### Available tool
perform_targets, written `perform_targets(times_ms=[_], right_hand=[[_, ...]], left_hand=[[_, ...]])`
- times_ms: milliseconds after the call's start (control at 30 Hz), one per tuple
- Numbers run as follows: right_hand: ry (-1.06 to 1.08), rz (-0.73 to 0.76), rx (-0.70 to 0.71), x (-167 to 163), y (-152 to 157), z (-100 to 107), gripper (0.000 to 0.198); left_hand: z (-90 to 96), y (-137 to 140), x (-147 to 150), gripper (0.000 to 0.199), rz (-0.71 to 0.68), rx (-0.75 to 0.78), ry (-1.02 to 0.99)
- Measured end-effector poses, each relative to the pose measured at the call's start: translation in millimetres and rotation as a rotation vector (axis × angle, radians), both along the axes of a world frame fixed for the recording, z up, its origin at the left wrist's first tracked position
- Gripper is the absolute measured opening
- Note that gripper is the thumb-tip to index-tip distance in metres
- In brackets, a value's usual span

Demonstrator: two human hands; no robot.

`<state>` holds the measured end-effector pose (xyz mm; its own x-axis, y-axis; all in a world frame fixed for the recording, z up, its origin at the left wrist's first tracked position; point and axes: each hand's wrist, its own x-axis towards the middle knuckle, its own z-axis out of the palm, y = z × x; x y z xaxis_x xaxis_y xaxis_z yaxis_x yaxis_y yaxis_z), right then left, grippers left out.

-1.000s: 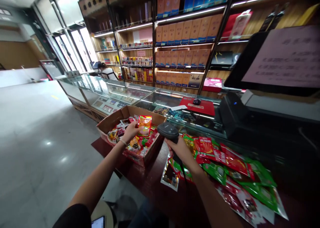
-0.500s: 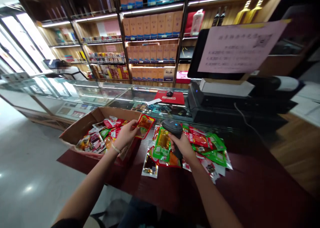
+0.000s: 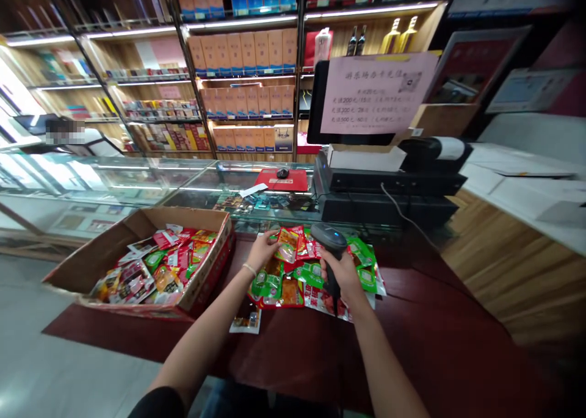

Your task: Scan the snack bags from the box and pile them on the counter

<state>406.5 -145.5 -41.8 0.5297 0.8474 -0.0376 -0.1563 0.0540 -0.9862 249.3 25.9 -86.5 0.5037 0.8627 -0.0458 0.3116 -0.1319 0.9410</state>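
My right hand (image 3: pixel 343 274) is wrapped round the handle of a black barcode scanner (image 3: pixel 328 237), whose blue light is lit. The scanner is over a pile of green and red snack packets (image 3: pixel 311 273) on the dark red counter. My left hand (image 3: pixel 263 251) pinches the edge of a red-edged snack packet (image 3: pixel 288 245) at the left part of this pile. To the left, an open cardboard box (image 3: pixel 206 265) holds many more packets (image 3: pixel 176 256). One silver-edged packet (image 3: pixel 246 318) lies at the pile's front left, partly hidden by my left forearm.
Behind the pile is a glass display case (image 3: pixel 192 183) with a red mat (image 3: pixel 297 180) and a mouse (image 3: pixel 282 172) on top. A monitor (image 3: pixel 315 116) bearing a pink printed sheet (image 3: pixel 375 94) stands at the right above black equipment (image 3: pixel 366 207). Stocked shelves (image 3: pixel 247 79) line the wall.
My left hand has moved right with the red-edged packet, from beside the box to over the pile. My view has turned right. The scanner stays in my right hand over the packets.
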Motion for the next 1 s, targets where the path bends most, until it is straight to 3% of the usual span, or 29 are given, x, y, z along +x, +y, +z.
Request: perform_targets(times_ms=[233, 367, 500, 600, 700, 800, 1000], right_hand=[[-0.013, 0.044, 0.0, -1, 1, 1, 0.043], [-0.011, 0.039, -0.008, -4, 6, 1, 0.042], [-0.02, 0.086, -0.015, -10, 11, 3, 0.042], [-0.049, 0.157, -0.002, -21, 17, 9, 0.041], [-0.06, 0.231, 0.008, -41, 29, 15, 0.04], [-0.064, 0.312, 0.034, -69, 48, 19, 0.038], [-0.04, 0.451, 0.014, -140, 91, 23, 0.038]], left_hand=[[2.9, -8, -4, 0.052, -0.063, 0.231, 0.079], [7.4, -6, -9, 0.047, -0.025, 0.31, 0.162], [18.2, -7, -16, 0.034, -0.047, 0.309, 0.042], [37.1, -9, -32, 0.024, -0.009, 0.345, -0.114], [61.3, -6, -61, 0.025, 0.039, 0.384, -0.205], [79.1, 2, -104, 0.025, 0.096, 0.396, -0.176], [77.4, 25, -218, 0.025, 0.338, 0.368, -0.067]])
